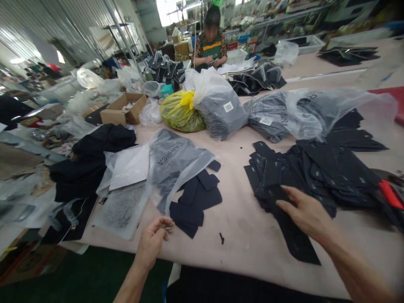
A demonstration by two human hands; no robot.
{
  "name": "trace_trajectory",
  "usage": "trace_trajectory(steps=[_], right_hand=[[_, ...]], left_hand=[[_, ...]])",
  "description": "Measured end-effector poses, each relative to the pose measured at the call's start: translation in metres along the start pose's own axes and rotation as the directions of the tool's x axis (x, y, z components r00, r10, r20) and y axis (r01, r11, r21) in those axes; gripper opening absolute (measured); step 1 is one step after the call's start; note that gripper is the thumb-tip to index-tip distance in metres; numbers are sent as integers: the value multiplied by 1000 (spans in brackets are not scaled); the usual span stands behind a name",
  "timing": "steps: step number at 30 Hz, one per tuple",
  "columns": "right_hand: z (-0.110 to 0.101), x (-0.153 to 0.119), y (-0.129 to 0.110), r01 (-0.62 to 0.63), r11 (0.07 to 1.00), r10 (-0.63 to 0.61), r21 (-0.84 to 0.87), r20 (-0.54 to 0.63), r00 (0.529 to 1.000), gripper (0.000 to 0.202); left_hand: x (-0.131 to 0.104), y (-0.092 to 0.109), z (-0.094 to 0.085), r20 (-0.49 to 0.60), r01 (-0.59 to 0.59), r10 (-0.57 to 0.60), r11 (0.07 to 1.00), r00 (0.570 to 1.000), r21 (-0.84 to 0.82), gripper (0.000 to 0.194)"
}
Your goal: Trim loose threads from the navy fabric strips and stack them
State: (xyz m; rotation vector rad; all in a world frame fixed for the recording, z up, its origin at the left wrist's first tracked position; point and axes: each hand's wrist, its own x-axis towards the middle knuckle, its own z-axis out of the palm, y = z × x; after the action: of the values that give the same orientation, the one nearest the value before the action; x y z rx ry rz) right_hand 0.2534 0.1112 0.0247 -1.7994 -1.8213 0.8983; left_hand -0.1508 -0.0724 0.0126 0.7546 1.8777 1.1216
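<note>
My right hand [307, 212] pinches the edge of a long black panel [299, 242] with rounded corners, thumb and fingers closed on it. The panel overlaps the near side of a loose heap of black cut panels [331, 168]. On the left, my left hand [153, 237] has its fingers pressed together above the table edge. Something small and pale shows at its fingertips, too small to name. Close beyond that hand lie several dark flat pieces [198, 195], partly covered by a clear printed plastic bag [173, 162]. A small black scrap [221, 238] rests between my hands.
A yellow bag [181, 111] and filled clear bags [221, 109] stand across the table [233, 189]. Left are a speckled sheet [121, 210], black cloth [91, 155] and an open cardboard box [124, 109]. A red-handled object [391, 193] lies far right. A person [211, 46] works opposite.
</note>
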Motion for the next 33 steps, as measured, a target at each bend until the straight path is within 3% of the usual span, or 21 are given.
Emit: trace_trajectory(steps=[2,4,6,8,10,12,15,19,21,24,28,30,33], right_hand=[[-4,20,-11,55,929,-145,-366,-223,964,51],[11,26,-34,146,858,-313,-492,-277,908,48],[44,16,-63,328,859,-420,-393,-175,890,37],[89,-7,-92,477,850,-477,-221,59,877,26],[134,-32,-114,533,825,-481,-188,260,837,25],[168,-50,-127,540,807,-441,-238,364,820,25],[192,-58,-132,486,822,-358,-297,394,847,21],[193,-47,-123,371,920,-289,-126,421,860,10],[188,-43,-116,241,970,-232,39,459,857,2],[184,-44,-108,18,969,-149,245,529,836,9],[185,-56,-103,-166,909,-95,383,577,811,10],[187,-64,-102,-119,923,-103,366,534,839,11],[189,-75,-101,136,967,-200,215,308,930,15]], left_hand=[[-21,-14,-16,-49,36,-33,998,998,49,14],[-40,-28,-30,-129,101,-92,993,987,64,14],[-55,-42,-44,-207,170,-150,982,967,86,19],[-69,-60,-57,-276,241,-194,960,941,146,28],[-81,-83,-71,-339,329,-248,921,908,208,39],[-92,-110,-84,-390,408,-289,873,874,267,44],[-106,-149,-98,-444,449,-251,787,860,424,42],[-108,-175,-99,-446,406,-113,648,888,644,41],[-100,-175,-93,-362,351,-117,628,925,694,41],[-85,-159,-81,-256,321,-196,642,947,696,38],[-71,-124,-64,-264,327,-194,623,945,711,26],[-68,-107,-56,-291,336,-173,584,941,739,27],[-68,-89,-48,-319,351,-151,476,936,806,33]])
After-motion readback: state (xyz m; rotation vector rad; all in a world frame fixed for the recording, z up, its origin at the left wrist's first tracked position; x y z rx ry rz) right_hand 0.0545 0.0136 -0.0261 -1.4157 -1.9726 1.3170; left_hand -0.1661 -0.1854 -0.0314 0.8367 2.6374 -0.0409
